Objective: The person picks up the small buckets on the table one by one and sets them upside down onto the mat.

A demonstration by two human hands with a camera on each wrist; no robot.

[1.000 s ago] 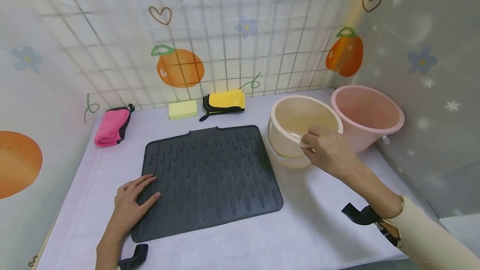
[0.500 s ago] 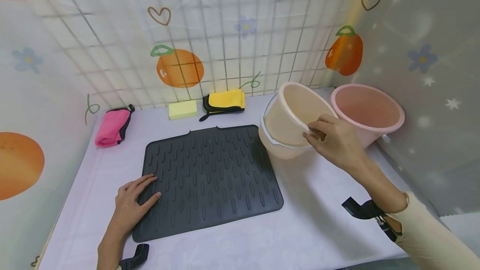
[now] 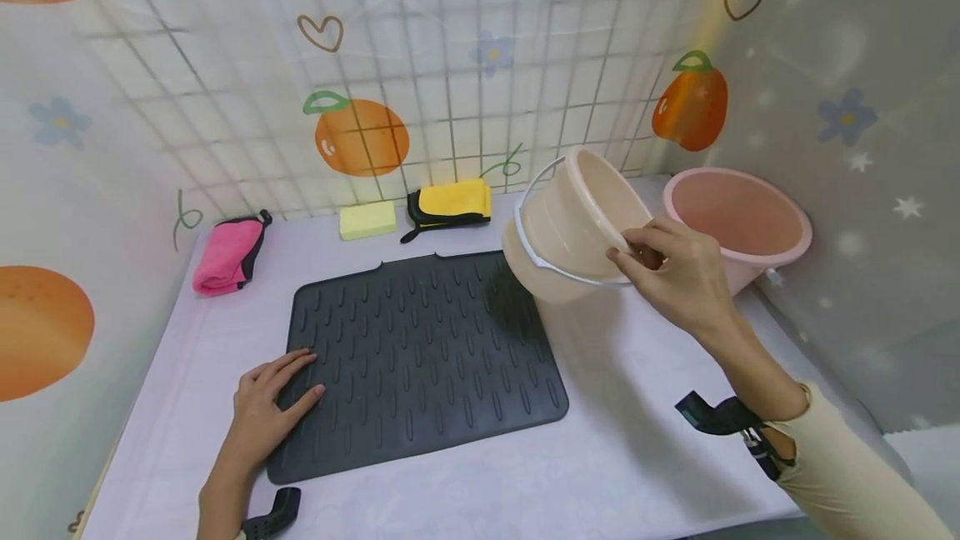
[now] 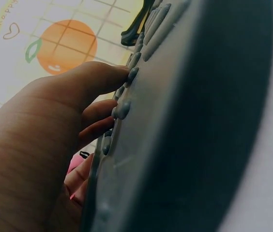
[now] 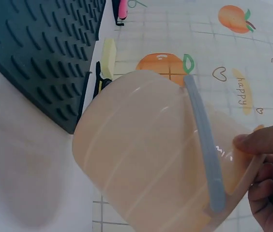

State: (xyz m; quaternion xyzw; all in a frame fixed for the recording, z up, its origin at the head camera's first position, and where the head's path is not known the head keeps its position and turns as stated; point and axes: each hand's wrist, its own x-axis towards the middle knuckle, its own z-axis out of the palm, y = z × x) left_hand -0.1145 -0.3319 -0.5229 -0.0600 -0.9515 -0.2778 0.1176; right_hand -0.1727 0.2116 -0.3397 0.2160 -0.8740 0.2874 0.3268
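Cream bucket (image 3: 558, 215), tilted, rim pinched by right hand (image 3: 681, 273); dark mat (image 3: 420, 357), left hand (image 3: 264, 408), loosely extended, rests on left edge.

On my monitors the cream bucket (image 3: 562, 223) shows smooth, glossy plastic, its pale handle (image 5: 204, 140) plastic-looking too. I read the dark mat (image 3: 420, 357) as matt, rubbery and ridged, the pink tub (image 3: 750, 223) as smooth plastic, the yellow bundle (image 3: 453, 198) and pink bundle (image 3: 225, 252) as cloth, the yellow block (image 3: 367, 221) as matt, sponge-like foam.
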